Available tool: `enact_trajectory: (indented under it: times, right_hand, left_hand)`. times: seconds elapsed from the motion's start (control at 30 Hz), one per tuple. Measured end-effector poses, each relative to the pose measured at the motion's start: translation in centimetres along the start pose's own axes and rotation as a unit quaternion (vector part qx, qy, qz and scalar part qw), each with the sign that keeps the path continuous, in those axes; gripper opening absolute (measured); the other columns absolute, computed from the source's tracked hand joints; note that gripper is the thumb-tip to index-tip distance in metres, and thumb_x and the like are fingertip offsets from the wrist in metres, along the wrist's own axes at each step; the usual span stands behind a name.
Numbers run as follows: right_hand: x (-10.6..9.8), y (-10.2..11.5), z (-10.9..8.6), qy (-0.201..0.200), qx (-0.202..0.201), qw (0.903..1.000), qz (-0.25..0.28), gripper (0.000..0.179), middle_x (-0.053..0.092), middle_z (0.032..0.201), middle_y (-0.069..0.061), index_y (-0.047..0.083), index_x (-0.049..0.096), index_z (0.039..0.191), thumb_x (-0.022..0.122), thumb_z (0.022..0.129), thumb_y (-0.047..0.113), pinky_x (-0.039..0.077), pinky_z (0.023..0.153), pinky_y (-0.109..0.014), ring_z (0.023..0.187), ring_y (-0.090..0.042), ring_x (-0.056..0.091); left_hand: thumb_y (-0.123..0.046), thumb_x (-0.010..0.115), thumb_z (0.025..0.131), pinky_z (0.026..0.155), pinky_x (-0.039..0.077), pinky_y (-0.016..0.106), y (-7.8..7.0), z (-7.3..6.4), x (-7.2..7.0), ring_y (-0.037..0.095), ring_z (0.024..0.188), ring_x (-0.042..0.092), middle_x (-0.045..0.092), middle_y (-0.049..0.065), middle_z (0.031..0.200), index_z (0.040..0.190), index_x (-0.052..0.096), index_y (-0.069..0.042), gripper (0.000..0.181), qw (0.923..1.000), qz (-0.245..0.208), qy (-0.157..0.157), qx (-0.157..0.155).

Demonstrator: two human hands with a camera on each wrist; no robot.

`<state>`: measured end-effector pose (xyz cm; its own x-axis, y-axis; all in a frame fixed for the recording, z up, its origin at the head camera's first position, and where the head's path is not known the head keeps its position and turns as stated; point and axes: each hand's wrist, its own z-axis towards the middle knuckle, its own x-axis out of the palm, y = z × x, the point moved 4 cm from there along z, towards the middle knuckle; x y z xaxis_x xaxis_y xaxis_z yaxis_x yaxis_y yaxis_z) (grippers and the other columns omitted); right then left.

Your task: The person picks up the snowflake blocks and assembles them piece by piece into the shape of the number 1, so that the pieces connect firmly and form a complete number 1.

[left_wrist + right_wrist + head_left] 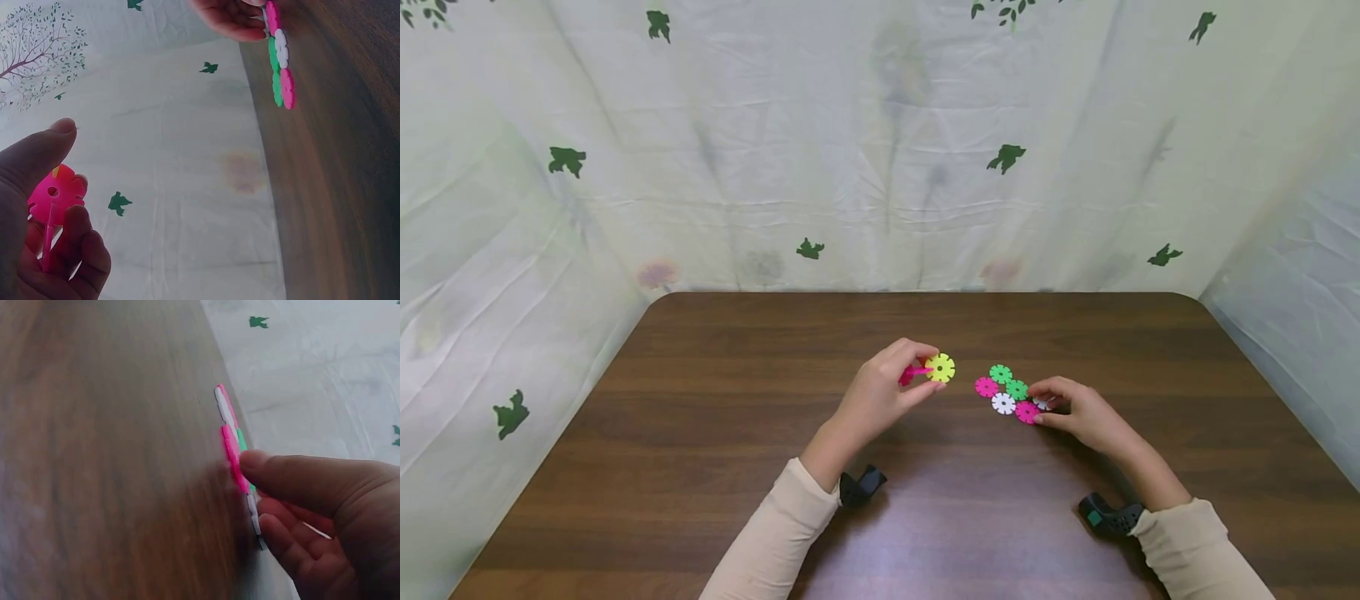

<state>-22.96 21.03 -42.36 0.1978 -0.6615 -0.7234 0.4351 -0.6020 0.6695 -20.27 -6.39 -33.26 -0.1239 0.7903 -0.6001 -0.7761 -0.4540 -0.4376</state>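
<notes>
My left hand (880,385) pinches several notched plastic building discs between thumb and fingers: a yellow disc (940,368) faces up, with pink discs (55,199) beside it, partly hidden by the fingers. To the right, a flat cluster of notched discs sits at or just above the table. It has green discs (1001,374), pink discs (987,387) and white discs (1003,404), edge to edge. My right hand (1086,414) grips the cluster's right end, the thumb on a pink disc (232,459). A white disc (253,512) there is partly covered by the fingers.
Both hands are over a brown wood-grain table (737,433). A pale curtain (850,167) with green leaf shapes hangs behind it and at its sides. Black wrist devices are on the left wrist (861,486) and the right wrist (1111,515).
</notes>
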Motion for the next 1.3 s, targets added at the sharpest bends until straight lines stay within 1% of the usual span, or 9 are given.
enact_trajectory:
  times: [0.13, 0.3, 0.53, 0.7, 0.83, 1.0, 1.07, 1.2, 1.3]
  right_hand:
    - [0.2, 0.2, 0.1, 0.01, -0.008, 0.9996, -0.026, 0.028, 0.057, 0.104, -0.005, 0.005, 0.063, 0.105, 0.07, 0.077, 0.007, 0.045, 0.074, -0.032, 0.088, -0.019, 0.053]
    - [0.3, 0.5, 0.2, 0.022, 0.01, 0.9994, -0.023, 0.027, 0.055, 0.104, -0.005, 0.006, 0.064, 0.104, 0.069, 0.078, 0.006, 0.045, 0.073, -0.033, 0.088, -0.02, 0.051]
    - [0.2, 0.5, 0.3, 0.019, 0.037, 0.9989, -0.023, 0.027, 0.053, 0.085, -0.001, 0.008, 0.057, 0.097, 0.072, 0.075, 0.01, 0.042, 0.062, -0.028, 0.074, -0.017, 0.047]
    - [0.1, 0.8, 0.3, 0.006, 0.026, 0.9996, -0.01, 0.023, 0.056, 0.082, 0.003, 0.009, 0.059, 0.099, 0.069, 0.079, 0.011, 0.043, 0.062, -0.026, 0.074, -0.015, 0.05]
    - [-0.3, 1.4, 0.4, -0.009, 0.014, 0.9995, 0.025, 0.019, 0.059, 0.084, 0.001, 0.007, 0.06, 0.099, 0.066, 0.081, 0.008, 0.046, 0.066, -0.026, 0.076, -0.015, 0.054]
    - [-0.7, 2.5, 0.7, -0.026, 0.019, 0.995, 0.094, 0.019, 0.059, 0.084, -0.006, 0.004, 0.058, 0.097, 0.067, 0.079, 0.006, 0.047, 0.059, -0.027, 0.072, -0.02, 0.056]
    - [-0.8, 2.9, 0.7, -0.032, 0.015, 0.9944, 0.099, 0.019, 0.058, 0.083, -0.006, 0.004, 0.058, 0.096, 0.067, 0.08, 0.006, 0.047, 0.056, -0.027, 0.07, -0.022, 0.056]
    - [-0.9, 3.4, 0.9, -0.044, -0.004, 0.994, 0.1, 0.017, 0.058, 0.08, -0.005, 0.006, 0.059, 0.095, 0.067, 0.08, 0.006, 0.046, 0.052, -0.028, 0.065, -0.019, 0.054]
    - [-1.0, 4.0, 1.2, -0.054, -0.016, 0.9927, 0.107, 0.016, 0.058, 0.079, -0.004, 0.006, 0.059, 0.094, 0.067, 0.08, 0.006, 0.045, 0.051, -0.027, 0.064, -0.018, 0.053]
  left_hand:
    - [-0.009, 0.078, 0.068, 0.062, 0.04, 0.011, 0.0, 0.0, 0.0, 0.01, 0.07, 0.055, 0.058, 0.001, 0.089, 0.099, 0.06, -0.003, 0.036, 1.0, 0.002, 0.0, 0.003]
    - [-0.01, 0.078, 0.069, 0.061, 0.04, 0.012, 0.0, 0.0, 0.0, 0.013, 0.069, 0.056, 0.058, 0.001, 0.088, 0.099, 0.06, -0.003, 0.036, 1.0, 0.002, 0.002, 0.002]
    - [-0.011, 0.078, 0.069, 0.061, 0.041, 0.013, 0.0, -0.1, 0.0, 0.015, 0.069, 0.056, 0.058, 0.001, 0.089, 0.099, 0.06, -0.003, 0.036, 1.0, 0.0, 0.007, -0.002]
    - [-0.008, 0.079, 0.068, 0.062, 0.042, 0.014, -0.1, 0.0, 0.0, 0.016, 0.071, 0.057, 0.058, 0.001, 0.089, 0.099, 0.06, -0.003, 0.037, 0.9999, -0.005, 0.009, -0.003]
    - [-0.009, 0.079, 0.068, 0.062, 0.043, 0.014, -0.1, 0.0, 0.1, 0.012, 0.071, 0.057, 0.058, 0.002, 0.089, 0.099, 0.06, -0.003, 0.037, 1.0, -0.003, 0.008, -0.002]
    - [-0.012, 0.077, 0.07, 0.063, 0.043, 0.013, -0.2, 0.0, 0.0, 0.006, 0.072, 0.054, 0.058, 0.001, 0.089, 0.099, 0.06, -0.003, 0.035, 0.9999, 0.004, 0.012, -0.003]
    - [-0.013, 0.077, 0.071, 0.062, 0.043, 0.013, -0.2, 0.0, 0.0, 0.009, 0.072, 0.055, 0.058, 0.001, 0.089, 0.1, 0.06, -0.003, 0.034, 0.9999, 0.004, 0.012, -0.002]
    - [-0.013, 0.077, 0.071, 0.061, 0.043, 0.015, -0.2, 0.0, 0.0, 0.009, 0.07, 0.054, 0.058, 0.001, 0.088, 0.1, 0.06, -0.003, 0.035, 0.9999, 0.006, 0.011, 0.001]
    - [-0.013, 0.078, 0.07, 0.06, 0.043, 0.015, -0.2, 0.0, 0.1, 0.005, 0.07, 0.05, 0.058, 0.0, 0.087, 0.1, 0.06, -0.003, 0.036, 0.9999, 0.013, 0.011, 0.002]
